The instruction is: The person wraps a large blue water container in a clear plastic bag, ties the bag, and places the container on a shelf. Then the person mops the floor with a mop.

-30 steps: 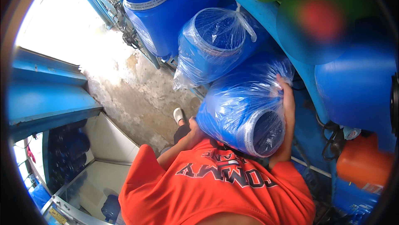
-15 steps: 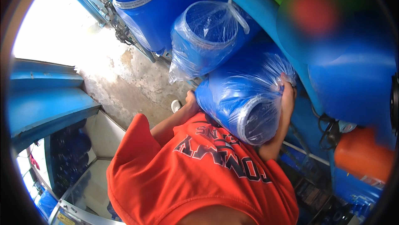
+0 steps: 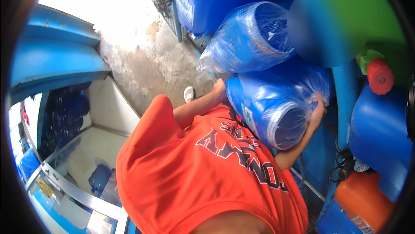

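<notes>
Left hand (image 3: 219, 88): pressed against the far end of a blue plastic drum (image 3: 276, 104), fingers hidden behind it, so whether they are spread cannot be told. The drum lies on its side, hugged against the chest of the person's orange shirt (image 3: 194, 177), its round lidded end facing the camera. It is sheathed in clear, wrinkled plastic film that catches glare along the barrel. Right hand (image 3: 317, 112): wrapped over the drum's upper right side, fingers curled into the bunched film. A second film-wrapped blue drum (image 3: 250, 39) lies just above, touching the held one. Further right stands a blue container (image 3: 380, 134), with an orange jug (image 3: 363, 199) below it.
</notes>
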`<action>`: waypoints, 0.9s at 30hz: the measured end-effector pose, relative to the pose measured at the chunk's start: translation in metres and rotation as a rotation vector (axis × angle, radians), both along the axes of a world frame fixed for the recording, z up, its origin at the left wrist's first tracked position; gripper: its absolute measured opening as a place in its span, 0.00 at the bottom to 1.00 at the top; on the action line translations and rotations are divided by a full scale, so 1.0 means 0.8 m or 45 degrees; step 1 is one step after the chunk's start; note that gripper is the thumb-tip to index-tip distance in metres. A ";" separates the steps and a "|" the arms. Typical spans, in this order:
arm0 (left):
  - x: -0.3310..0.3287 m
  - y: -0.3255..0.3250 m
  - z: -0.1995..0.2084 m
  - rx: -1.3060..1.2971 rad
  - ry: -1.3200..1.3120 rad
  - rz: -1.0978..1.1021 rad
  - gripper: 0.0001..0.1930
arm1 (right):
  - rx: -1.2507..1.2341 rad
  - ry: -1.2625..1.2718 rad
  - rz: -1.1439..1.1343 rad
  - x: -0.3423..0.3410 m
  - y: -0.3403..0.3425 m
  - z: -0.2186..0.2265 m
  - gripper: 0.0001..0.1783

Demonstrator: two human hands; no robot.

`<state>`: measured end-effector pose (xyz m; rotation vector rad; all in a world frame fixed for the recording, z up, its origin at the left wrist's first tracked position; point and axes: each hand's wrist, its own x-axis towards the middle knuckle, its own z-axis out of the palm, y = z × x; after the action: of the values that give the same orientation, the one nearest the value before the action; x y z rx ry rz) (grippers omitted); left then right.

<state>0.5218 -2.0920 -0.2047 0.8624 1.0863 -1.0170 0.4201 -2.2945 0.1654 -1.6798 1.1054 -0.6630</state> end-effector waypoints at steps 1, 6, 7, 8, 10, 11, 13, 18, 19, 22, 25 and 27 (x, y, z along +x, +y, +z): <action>-0.004 -0.004 -0.006 -0.084 0.012 0.023 0.26 | 0.031 -0.016 -0.010 0.005 -0.011 -0.002 0.15; -0.001 0.019 -0.015 -0.698 -0.280 0.107 0.26 | 0.106 -0.170 0.099 0.031 -0.019 0.002 0.14; 0.003 0.032 -0.012 -0.563 -0.432 -0.027 0.27 | 0.170 -0.205 0.047 0.035 -0.014 0.005 0.12; 0.010 0.061 -0.013 -0.479 -0.564 -0.107 0.25 | 0.260 -0.165 -0.043 0.033 -0.006 0.009 0.12; 0.017 0.111 -0.012 0.149 -1.131 -0.265 0.21 | 0.249 -0.131 -0.049 0.030 0.007 0.014 0.14; 0.012 0.130 -0.010 0.529 -1.314 -0.522 0.20 | 0.281 -0.176 0.024 0.028 0.012 0.015 0.14; -0.001 0.148 -0.011 0.596 -1.362 -0.764 0.19 | 0.307 -0.222 0.054 0.026 0.016 0.014 0.16; -0.059 0.109 -0.041 -0.280 -1.238 -0.863 0.20 | 0.329 -0.229 0.166 0.025 0.010 0.010 0.19; -0.064 0.103 -0.051 -0.324 -1.230 -0.909 0.21 | 0.286 -0.216 0.179 0.025 0.010 0.010 0.21; -0.063 0.109 -0.062 -0.314 -1.130 -0.948 0.20 | 0.333 -0.256 0.293 0.023 0.017 0.016 0.21; -0.055 0.136 -0.018 0.259 -1.652 -1.203 0.36 | 0.487 -0.300 0.343 0.020 0.031 0.020 0.20; -0.062 0.141 0.045 0.621 -2.016 -1.180 0.52 | 0.502 -0.316 0.310 0.017 0.038 0.020 0.19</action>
<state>0.4719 -1.9796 -0.1685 2.1077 -0.5470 -0.4020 0.4340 -2.2642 0.1812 -1.3243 0.7792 -0.4476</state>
